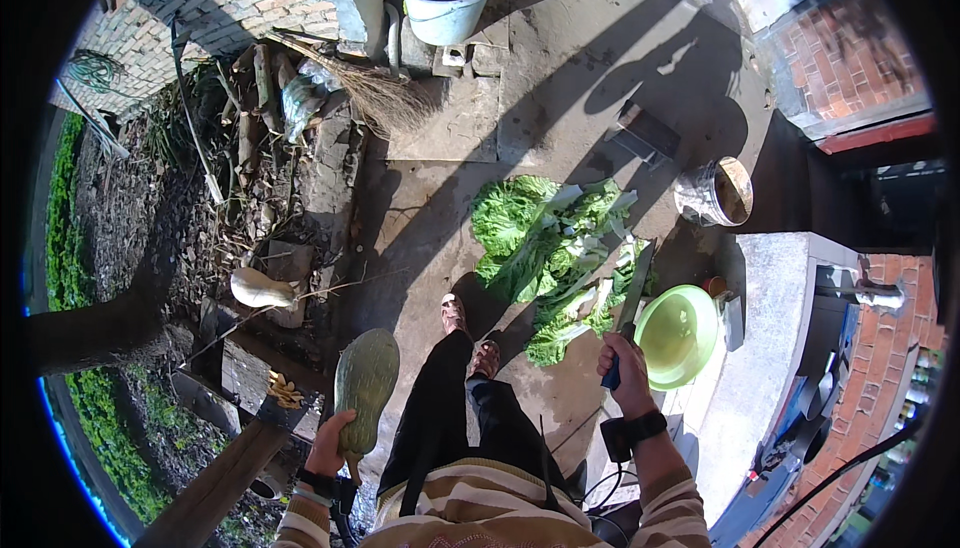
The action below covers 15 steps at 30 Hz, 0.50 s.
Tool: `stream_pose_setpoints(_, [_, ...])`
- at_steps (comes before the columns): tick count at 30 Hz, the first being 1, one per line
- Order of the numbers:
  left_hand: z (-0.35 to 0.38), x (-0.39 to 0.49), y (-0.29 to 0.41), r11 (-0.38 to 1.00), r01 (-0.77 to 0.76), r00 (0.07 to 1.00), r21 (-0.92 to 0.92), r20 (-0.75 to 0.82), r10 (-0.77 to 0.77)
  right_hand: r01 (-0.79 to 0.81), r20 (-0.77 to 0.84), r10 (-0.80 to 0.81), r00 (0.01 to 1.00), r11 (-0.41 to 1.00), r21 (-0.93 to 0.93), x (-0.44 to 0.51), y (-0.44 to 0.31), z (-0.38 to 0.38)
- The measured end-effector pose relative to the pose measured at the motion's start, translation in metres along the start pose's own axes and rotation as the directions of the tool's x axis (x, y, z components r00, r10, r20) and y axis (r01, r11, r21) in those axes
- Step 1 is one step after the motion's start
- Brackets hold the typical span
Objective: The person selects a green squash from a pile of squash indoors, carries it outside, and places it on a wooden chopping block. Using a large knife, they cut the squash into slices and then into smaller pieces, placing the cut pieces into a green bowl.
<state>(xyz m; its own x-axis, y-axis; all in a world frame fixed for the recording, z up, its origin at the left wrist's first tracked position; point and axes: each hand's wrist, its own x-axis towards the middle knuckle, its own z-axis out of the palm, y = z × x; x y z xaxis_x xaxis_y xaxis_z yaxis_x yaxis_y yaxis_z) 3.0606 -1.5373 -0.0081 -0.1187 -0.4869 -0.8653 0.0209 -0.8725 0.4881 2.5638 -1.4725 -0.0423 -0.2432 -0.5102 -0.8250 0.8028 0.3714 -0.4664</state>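
My left hand (328, 444) grips a long green squash (367, 383) near its stem end, with the wide end pointing away from me. In my right hand (628, 371) is a long knife (636, 289) by its blue handle, its blade pointing forward. Beyond the blade, to its left, large green cabbage leaves (555, 248) lie spread on the concrete. A light green plastic basin (679, 338) stands just right of the knife. Farther left, a pale squash (259, 287) rests near the ground's raised edge.
A pale bucket (446, 4) stands on bricks at the back, near a twig broom (375, 90). At right are a small wooden stool (645, 131), a stained bucket (714, 191) and a concrete counter (769, 323). A wooden post (217, 480) rises at lower left.
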Motion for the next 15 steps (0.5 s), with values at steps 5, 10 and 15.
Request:
stream_pose_setpoints(5, [0.05, 0.063, 0.047, 0.965, 0.237, 0.971, -0.115, 0.049, -0.233, -0.017, -0.03, 0.029, 0.999, 0.935, 0.355, 0.093, -0.072, -0.004])
stream_pose_setpoints(10, [0.102, 0.105, 0.077, 0.96, 0.248, 0.968, -0.133, 0.071, -0.24, 0.025, -0.074, 0.023, 0.997, 0.81, 0.586, 0.152, -0.115, -0.025])
stream_pose_setpoints(15, [0.167, 0.128, 0.109, 0.965, 0.214, 0.976, -0.149, 0.078, -0.204, 0.107, -0.172, -0.011, 0.985, 0.821, 0.561, 0.237, -0.17, -0.054])
